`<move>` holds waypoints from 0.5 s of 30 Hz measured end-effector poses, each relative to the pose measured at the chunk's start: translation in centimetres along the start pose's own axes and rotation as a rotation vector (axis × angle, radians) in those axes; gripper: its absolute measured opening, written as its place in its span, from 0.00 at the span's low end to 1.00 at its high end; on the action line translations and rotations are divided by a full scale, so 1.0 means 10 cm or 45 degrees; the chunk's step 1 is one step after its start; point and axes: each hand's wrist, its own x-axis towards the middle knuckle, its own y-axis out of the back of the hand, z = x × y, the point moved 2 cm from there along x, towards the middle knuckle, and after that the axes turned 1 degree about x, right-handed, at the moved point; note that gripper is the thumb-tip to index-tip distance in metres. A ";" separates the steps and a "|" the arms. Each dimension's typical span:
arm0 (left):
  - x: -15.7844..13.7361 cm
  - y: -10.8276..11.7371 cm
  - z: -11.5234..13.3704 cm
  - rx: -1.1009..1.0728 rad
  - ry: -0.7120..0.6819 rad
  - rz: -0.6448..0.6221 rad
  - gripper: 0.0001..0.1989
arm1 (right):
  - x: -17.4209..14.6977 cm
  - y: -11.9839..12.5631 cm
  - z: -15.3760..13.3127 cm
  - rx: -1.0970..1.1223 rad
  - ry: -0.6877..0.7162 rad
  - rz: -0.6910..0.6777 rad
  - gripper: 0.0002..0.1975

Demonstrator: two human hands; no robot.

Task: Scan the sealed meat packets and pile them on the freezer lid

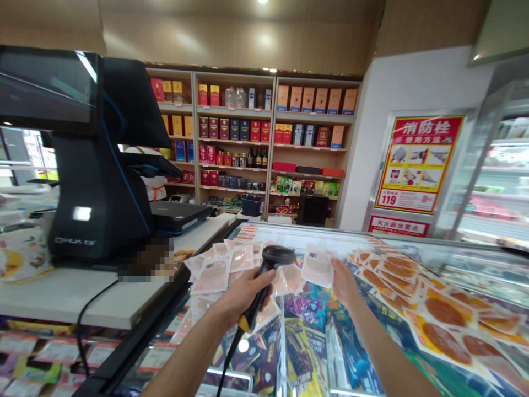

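My left hand is wrapped round the handle of a black and yellow barcode scanner, whose head points right. Its cord hangs down below. In my right hand is a flat white packet, pinched at its right edge, with a barcode label on its upper part. The scanner head is just left of this packet, apart from it. Several similar clear packets lie piled on the freezer's glass top, behind and to the left of my left hand.
To the right, packets with round brown contents lie spread over the freezer. A black checkout terminal stands on the white counter at left. Shelves of boxes line the back wall, beside a red fire hydrant sign.
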 end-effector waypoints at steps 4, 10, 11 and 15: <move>-0.02 -0.01 0.04 -0.013 -0.011 0.002 0.14 | 0.04 0.06 0.05 0.066 -0.075 -0.051 0.21; -0.06 -0.08 0.11 -0.024 -0.041 -0.084 0.14 | 0.14 0.22 0.17 0.082 -0.058 0.028 0.22; -0.06 -0.09 0.12 -0.032 -0.040 -0.091 0.14 | 0.15 0.24 0.18 0.070 -0.056 0.055 0.22; -0.05 -0.09 0.14 -0.065 -0.004 -0.073 0.14 | 0.17 0.28 0.20 -0.026 0.012 0.124 0.22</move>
